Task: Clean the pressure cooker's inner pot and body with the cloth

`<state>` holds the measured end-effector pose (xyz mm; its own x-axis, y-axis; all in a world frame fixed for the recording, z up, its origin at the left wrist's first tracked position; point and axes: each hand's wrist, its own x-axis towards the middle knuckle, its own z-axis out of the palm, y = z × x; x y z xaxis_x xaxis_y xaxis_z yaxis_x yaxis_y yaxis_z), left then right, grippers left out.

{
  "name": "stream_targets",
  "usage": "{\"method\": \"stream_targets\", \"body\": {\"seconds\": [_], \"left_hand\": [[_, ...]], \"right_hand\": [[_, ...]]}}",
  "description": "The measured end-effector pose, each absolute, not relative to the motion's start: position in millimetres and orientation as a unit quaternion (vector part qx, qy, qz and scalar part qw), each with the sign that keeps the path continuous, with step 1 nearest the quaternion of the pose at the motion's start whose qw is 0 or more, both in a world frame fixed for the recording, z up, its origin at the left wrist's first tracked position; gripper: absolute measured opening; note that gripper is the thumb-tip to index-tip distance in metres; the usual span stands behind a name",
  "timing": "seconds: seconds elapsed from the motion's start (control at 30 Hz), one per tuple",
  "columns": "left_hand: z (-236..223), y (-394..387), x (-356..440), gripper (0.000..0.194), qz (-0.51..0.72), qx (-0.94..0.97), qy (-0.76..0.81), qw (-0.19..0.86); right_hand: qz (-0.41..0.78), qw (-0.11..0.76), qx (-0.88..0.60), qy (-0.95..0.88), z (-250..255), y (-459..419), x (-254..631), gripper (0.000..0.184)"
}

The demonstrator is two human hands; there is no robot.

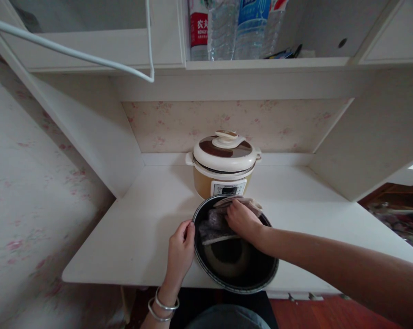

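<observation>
A dark inner cooking pot [227, 258] is tilted toward me over the front edge of the white counter. My left hand [183, 244] grips its rim at the left, thumb and fingers closed on it. Inside the pot, my right hand [242, 220] presses a greyish-brown cloth [218, 226] against the far inner wall. The cloth is bunched under the fingers and part of it hangs over the back rim. Right behind the pot stands a cream and gold electric pressure cooker [223, 164] with its lid on; the pot hides the lower front of it.
The white counter [137, 237] runs between two side panels. Overhead, a shelf [268, 65] holds several plastic bottles [223, 32]. A white wire or rod [89, 57] juts in at the upper left. Below the front edge is a dark round object [227, 317].
</observation>
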<state>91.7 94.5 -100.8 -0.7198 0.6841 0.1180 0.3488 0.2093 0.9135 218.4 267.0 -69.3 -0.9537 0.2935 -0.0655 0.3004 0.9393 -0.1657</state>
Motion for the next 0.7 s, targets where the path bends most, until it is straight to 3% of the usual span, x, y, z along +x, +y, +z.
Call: {"method": "stream_targets", "body": {"seconds": [0.07,0.13,0.3,0.57,0.7], "left_hand": [[-101.3,94.4,91.2,0.037,0.529,0.340,0.762,0.156],[-100.6,94.4,90.9,0.036,0.529,0.340,0.762,0.156],[-97.6,95.5,91.6,0.035,0.536,0.339,0.757,0.157],[-98.3,96.2,92.8,0.035,0.551,0.336,0.749,0.148],[-101.3,96.7,91.2,0.036,0.552,0.328,0.752,0.150]], "right_hand": [[0.100,0.037,0.033,0.994,-68.3,265.1,207.8,0.023],[0.186,0.024,-0.070,0.980,-68.4,262.8,201.0,0.022],[0.125,0.001,-0.216,0.968,-65.7,255.0,201.8,0.022],[0.070,0.053,-0.272,0.958,-66.7,248.8,206.0,0.061],[0.073,0.044,-0.241,0.967,-74.2,244.4,204.5,0.048]]}}
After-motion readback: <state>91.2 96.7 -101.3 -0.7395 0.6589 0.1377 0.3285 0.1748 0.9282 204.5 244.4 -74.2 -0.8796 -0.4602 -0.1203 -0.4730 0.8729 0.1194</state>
